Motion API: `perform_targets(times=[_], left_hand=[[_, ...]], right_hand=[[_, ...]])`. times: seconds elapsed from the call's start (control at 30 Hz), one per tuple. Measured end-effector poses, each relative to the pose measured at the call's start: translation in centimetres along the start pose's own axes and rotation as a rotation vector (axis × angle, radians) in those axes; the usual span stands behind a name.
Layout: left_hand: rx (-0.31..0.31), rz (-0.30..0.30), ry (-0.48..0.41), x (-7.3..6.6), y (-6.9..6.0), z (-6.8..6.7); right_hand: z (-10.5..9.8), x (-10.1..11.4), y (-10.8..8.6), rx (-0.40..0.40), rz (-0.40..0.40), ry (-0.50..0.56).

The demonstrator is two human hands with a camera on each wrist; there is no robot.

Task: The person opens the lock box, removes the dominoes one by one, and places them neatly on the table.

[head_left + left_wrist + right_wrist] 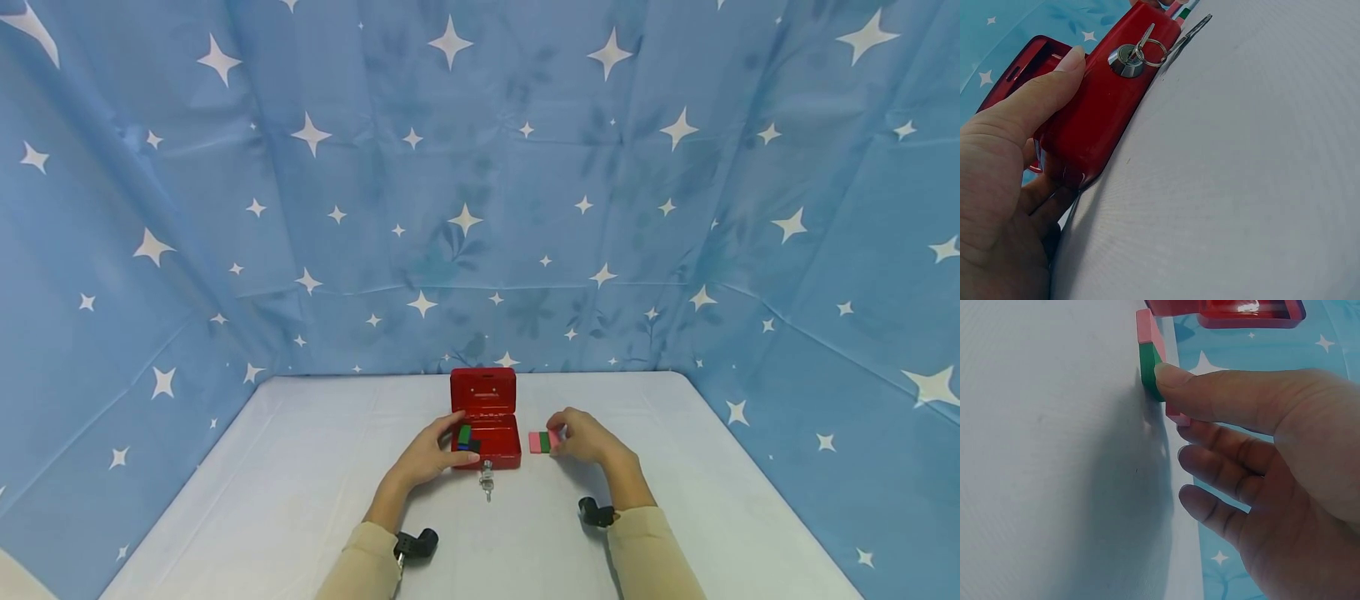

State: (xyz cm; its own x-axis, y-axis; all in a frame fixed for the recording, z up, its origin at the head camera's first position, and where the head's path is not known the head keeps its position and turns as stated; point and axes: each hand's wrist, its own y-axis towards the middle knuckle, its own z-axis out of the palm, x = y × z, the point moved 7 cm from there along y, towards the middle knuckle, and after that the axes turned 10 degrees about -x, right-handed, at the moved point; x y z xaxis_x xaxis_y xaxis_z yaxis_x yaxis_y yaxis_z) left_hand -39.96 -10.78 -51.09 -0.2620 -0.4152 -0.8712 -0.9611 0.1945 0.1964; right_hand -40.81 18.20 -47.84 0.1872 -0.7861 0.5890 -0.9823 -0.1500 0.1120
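A red cash box (pixel 508 461) stands on the table with its lid (pixel 483 392) raised. Inside, at the left, lie a green block (pixel 465 434), a bit of blue and a dark block. My left hand (pixel 426 456) grips the box's left end, thumb on the front rim and fingers round the side. To the right of the box, a pink block (pixel 1144 326) and a green block (pixel 1148 370) lie side by side. My right hand (pixel 587 437) pinches a second pink block (pixel 1176 415) beside the green one; its other fingers are loosely bent.
A key sits in the lock (pixel 1126 60) on the box front, with a ring and another key (pixel 1191 32) hanging from it. The white table (pixel 300 500) ends at a blue star-patterned curtain (pixel 480 167) behind and at both sides.
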Motion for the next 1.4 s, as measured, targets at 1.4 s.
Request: perform_targets(times=[1.4], left_hand=[[-0.003, -0.005, 0.002, 0.49, 0.12, 0.08]], right_hand=[[-0.01, -0.36, -0.04, -0.019, 0.020, -0.015]])
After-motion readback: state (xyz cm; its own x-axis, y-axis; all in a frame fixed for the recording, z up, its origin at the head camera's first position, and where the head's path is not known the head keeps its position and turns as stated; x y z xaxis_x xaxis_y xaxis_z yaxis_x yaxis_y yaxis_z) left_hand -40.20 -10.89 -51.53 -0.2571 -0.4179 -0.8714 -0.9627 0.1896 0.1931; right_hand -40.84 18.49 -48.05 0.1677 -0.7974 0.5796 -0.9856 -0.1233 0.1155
